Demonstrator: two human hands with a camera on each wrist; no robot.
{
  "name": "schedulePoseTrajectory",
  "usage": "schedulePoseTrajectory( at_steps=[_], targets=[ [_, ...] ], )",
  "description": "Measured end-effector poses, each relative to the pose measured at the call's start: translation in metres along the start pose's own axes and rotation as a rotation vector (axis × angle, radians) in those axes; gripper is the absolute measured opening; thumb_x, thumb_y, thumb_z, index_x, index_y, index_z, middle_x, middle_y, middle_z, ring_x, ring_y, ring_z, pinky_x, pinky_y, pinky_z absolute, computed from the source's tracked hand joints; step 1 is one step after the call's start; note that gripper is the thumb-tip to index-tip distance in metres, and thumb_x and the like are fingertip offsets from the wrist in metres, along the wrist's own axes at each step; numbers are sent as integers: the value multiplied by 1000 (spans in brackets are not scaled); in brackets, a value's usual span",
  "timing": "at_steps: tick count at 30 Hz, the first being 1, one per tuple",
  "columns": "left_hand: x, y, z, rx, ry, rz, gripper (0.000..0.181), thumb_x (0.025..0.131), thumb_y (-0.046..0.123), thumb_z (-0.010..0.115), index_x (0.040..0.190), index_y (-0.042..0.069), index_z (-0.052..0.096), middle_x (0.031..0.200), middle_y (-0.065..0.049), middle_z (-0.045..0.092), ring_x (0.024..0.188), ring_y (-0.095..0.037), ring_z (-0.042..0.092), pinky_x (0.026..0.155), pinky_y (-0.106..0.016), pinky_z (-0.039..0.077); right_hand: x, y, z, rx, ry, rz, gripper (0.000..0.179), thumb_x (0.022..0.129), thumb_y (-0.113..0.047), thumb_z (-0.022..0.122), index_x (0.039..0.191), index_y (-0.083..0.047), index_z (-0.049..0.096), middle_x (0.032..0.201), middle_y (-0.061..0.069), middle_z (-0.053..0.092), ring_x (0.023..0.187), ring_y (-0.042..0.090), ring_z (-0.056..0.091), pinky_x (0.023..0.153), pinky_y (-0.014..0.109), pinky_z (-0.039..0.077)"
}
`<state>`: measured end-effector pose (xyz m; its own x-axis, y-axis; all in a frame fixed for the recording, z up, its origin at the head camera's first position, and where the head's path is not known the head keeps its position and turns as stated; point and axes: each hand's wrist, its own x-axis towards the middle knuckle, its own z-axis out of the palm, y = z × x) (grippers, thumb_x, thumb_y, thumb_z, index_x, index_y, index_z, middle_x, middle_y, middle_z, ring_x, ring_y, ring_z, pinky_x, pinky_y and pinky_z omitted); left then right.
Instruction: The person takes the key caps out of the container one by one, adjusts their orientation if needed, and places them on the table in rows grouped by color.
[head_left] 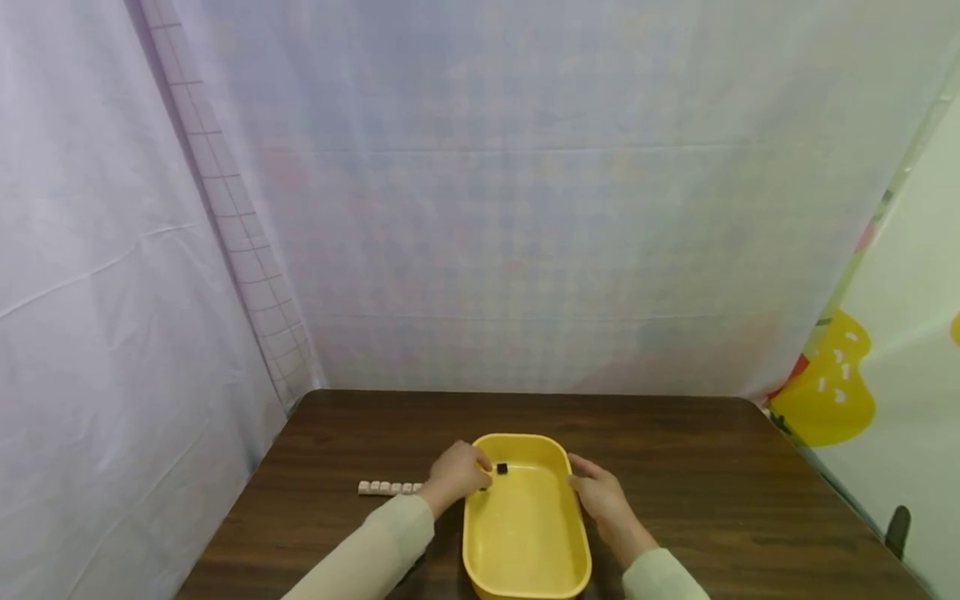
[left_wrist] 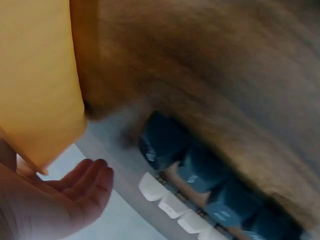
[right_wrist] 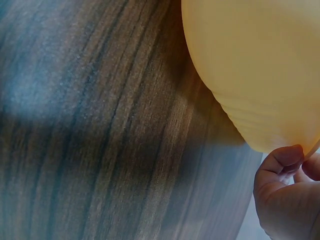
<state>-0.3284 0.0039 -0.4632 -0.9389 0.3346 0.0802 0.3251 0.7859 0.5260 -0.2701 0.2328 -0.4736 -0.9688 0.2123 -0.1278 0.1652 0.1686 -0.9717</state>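
A yellow plastic basin (head_left: 527,533) stands lengthwise before me. Over its far left rim reaches my left hand (head_left: 459,471), thumb and index finger inside and slightly apart. In the left wrist view that hand's other fingers (left_wrist: 92,185) stay loosely extended outside the wall. A small black keycap (head_left: 502,468) lies in the basin's far left corner; another small dark piece (head_left: 483,488) shows just below the left thumb, its kind unclear. My right hand (head_left: 606,500) pinches the basin's right rim, with curled fingers (right_wrist: 285,157) against the wall in the right wrist view.
Left of the basin, a row of white keycaps (head_left: 390,487) lies on the dark wooden table (head_left: 690,475). The left wrist view also shows a row of dark keycaps (left_wrist: 197,170) beside the white ones. Pale curtains (head_left: 510,250) hang behind the table and along its left side.
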Motion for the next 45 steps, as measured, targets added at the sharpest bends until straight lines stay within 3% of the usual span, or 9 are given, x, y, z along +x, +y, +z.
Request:
schedulePoseTrajectory(
  at_steps=[4, 9, 15, 22, 30, 32, 38, 42, 45],
  targets=[
    [7, 6, 6, 171, -29, -97, 7, 76, 16, 77, 83, 17, 77, 97, -7, 65, 85, -24, 59, 66, -42, 51, -1, 0, 0, -5, 0, -7, 46, 97, -4, 51, 141, 9, 47, 105, 22, 66, 78, 22, 64, 68, 35, 54],
    [11, 15, 12, 372, -70, -183, 11, 83, 20, 73, 89, 11, 74, 112, -17, 60, 93, -32, 57, 71, -47, 52, 0, 0, 0, 6, -1, 9, 46, 96, -3, 51, 141, 8, 47, 103, 22, 66, 77, 22, 64, 67, 35, 54],
    [12, 19, 13, 429, -75, -190, 18, 82, 21, 75, 93, 8, 72, 108, -15, 58, 91, -30, 56, 72, -46, 52, 0, -1, 0, 2, -4, 1, 47, 96, -3, 51, 141, 9, 47, 105, 22, 66, 78, 22, 64, 67, 35, 54],
    [9, 12, 10, 259, -13, -79, 9, 81, 22, 77, 73, 19, 73, 102, -12, 59, 94, -32, 56, 70, -47, 50, 0, -1, 0, 0, -2, -5, 46, 96, -3, 51, 140, 9, 47, 104, 22, 66, 79, 23, 64, 68, 36, 54],
    [8, 18, -8, 52, 171, 121, 17, 87, 24, 77, 98, 11, 78, 113, -10, 60, 105, -30, 54, 85, -45, 49, -1, -2, 1, 15, -4, 5, 46, 96, -3, 50, 141, 9, 47, 105, 23, 66, 81, 23, 64, 70, 37, 55],
    [8, 21, -12, -3, 181, 151, 20, 90, 21, 74, 104, 7, 76, 113, -9, 62, 104, -27, 57, 86, -42, 50, -1, -2, 0, 13, -4, -1, 46, 96, -3, 50, 140, 9, 47, 105, 23, 66, 81, 23, 64, 70, 37, 55],
    [6, 24, -19, -175, 94, 147, 23, 89, 16, 73, 110, 6, 70, 93, -3, 68, 82, -18, 64, 68, -31, 53, 1, 0, 0, 9, 3, -6, 45, 96, -3, 50, 140, 9, 48, 104, 23, 66, 79, 23, 64, 68, 36, 55],
    [3, 22, -18, -340, 9, 99, 20, 88, 12, 72, 107, 6, 65, 75, -5, 63, 67, -27, 65, 53, -31, 50, 0, 0, -1, 6, 0, 3, 46, 96, -4, 50, 140, 8, 48, 103, 22, 65, 77, 22, 63, 66, 35, 54],
    [-2, 21, -19, -442, -38, 64, 19, 90, 12, 71, 108, 7, 65, 72, -9, 63, 68, -37, 66, 53, -39, 52, 0, 0, -1, 5, 1, 5, 46, 96, -3, 50, 141, 8, 48, 101, 21, 65, 76, 22, 63, 65, 34, 53]
  ],
)
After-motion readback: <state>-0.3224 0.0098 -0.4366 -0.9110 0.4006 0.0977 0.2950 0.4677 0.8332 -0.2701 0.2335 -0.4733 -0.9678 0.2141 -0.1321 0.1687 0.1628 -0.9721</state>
